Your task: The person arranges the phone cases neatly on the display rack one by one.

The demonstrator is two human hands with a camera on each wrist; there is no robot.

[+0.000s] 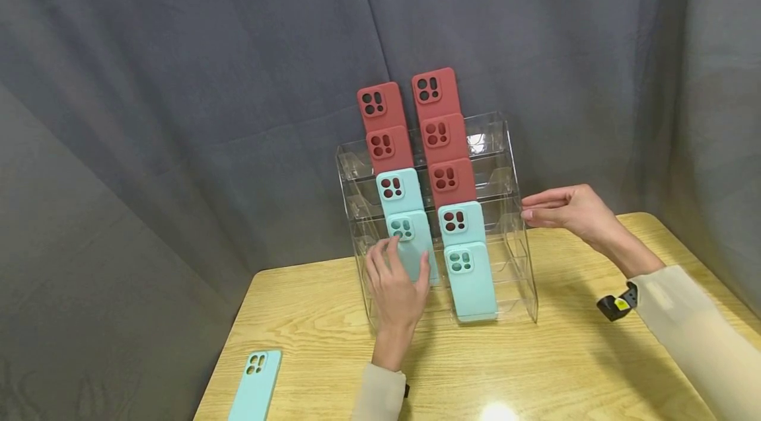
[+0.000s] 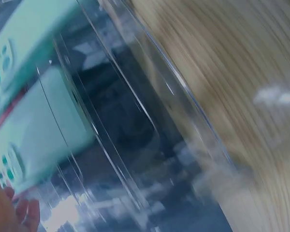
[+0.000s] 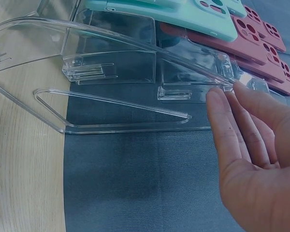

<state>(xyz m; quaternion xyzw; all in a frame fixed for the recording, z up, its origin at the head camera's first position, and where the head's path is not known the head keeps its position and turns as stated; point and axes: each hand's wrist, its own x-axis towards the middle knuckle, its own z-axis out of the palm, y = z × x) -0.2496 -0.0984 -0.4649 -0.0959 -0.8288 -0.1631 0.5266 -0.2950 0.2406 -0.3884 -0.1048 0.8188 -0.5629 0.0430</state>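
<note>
A clear tiered display rack (image 1: 523,256) stands on the table, bearing two columns of phone cases. My left hand (image 1: 395,285) is at the lowest mint phone case (image 1: 416,252) of the left column, fingers spread and loosely bent, fingertips by its camera cutouts and thumb near its right edge. The left wrist view catches only some of those fingers (image 2: 26,215), beyond the case's camera end. My right hand (image 1: 573,213) pinches the rack's right side edge. Its thumb and fingertips meet at the clear edge in the right wrist view, with the other fingers extended (image 3: 222,125).
Red phone cases (image 1: 436,94) fill the upper tiers. More mint phone cases (image 1: 472,282) sit low in the right column. A loose mint phone case (image 1: 257,384) lies at the table's front left. Grey curtains (image 1: 238,77) hang behind the wooden table (image 1: 309,302).
</note>
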